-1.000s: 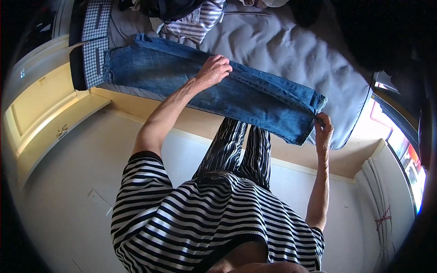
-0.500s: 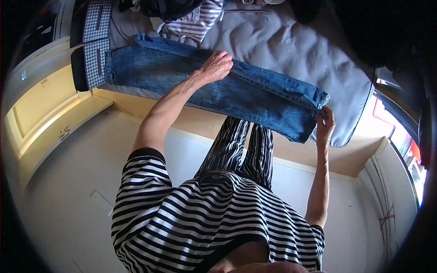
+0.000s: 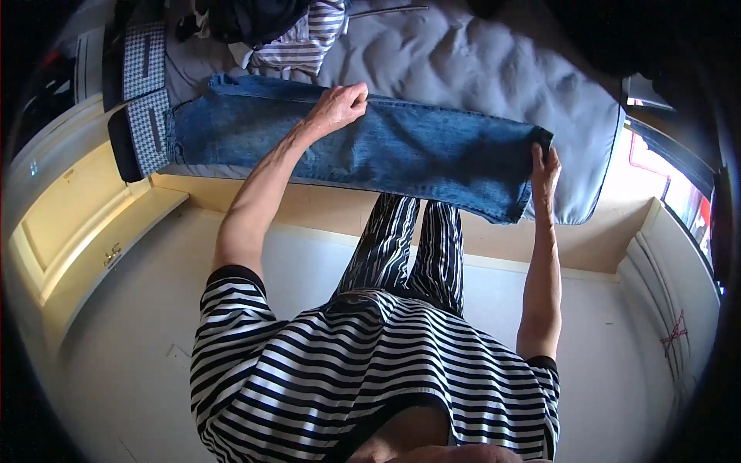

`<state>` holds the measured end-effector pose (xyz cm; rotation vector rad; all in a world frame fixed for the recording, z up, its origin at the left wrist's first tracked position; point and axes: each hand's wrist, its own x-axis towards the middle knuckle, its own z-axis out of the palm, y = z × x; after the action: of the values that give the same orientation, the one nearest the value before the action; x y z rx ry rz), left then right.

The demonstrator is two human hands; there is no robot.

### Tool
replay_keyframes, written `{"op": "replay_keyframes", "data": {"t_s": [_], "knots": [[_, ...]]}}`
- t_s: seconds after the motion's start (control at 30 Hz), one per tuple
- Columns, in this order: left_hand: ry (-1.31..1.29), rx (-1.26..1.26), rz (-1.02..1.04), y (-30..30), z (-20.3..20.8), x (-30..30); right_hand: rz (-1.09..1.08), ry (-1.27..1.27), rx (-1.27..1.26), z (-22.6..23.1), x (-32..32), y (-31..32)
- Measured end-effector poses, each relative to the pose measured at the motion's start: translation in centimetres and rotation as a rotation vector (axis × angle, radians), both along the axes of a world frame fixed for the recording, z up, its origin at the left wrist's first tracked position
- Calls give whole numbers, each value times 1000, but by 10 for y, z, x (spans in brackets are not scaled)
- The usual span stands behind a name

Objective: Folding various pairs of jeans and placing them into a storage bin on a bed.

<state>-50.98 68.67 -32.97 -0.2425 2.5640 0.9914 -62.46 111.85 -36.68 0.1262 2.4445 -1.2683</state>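
A pair of blue jeans (image 3: 432, 150) lies lengthwise, folded leg on leg, along the near side of the bed. My left hand (image 3: 338, 108) is closed on the far edge of the jeans, around the middle of their length. At the right end, my right hand (image 3: 545, 168) pinches the leg hems near their far corner. Between my hands the upper leg lies fairly flat, with shadows across it. The waist end reaches left toward the patterned panel. What lies under the upper leg is mostly hidden.
A grey quilted mattress cover (image 3: 478, 65) spreads beneath the jeans. Striped cloth (image 3: 309, 38) and dark clothes (image 3: 258, 19) are heaped at the far left. A houndstooth panel (image 3: 147, 131) stands at the bed's left end. A pale cabinet (image 3: 65, 208) is at left, a tied curtain (image 3: 656, 285) at right.
My right hand has moved away from me along the hem, bringing the upper leg's edge to the far edge. My left hand still grips the far edge. The view has shifted slightly.
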Motion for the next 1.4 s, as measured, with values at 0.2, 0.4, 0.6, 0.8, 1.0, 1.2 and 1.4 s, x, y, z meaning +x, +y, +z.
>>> {"op": "replay_keyframes", "data": {"t_s": [0.2,0.4,0.6,0.8,1.0,1.2,1.4], "knots": [[-37,-165,-76,-1,-23,-7,148,-378,-339,21,13,11],[-46,-97,-147,-1,-23,-11,412,161,178,21,36,26],[-19,-98,-102,-2,-31,-8,-87,-228,-270,45,66,20],[-54,-216,-162,9,-36,-17,209,-341,-103,35,85,38],[-96,-265,-126,9,-32,-10,27,-443,-243,51,85,42],[-105,-271,-138,12,-33,-15,157,-523,-162,43,95,53],[-105,-269,-149,14,-35,-17,103,-906,-282,16,123,83]]}}
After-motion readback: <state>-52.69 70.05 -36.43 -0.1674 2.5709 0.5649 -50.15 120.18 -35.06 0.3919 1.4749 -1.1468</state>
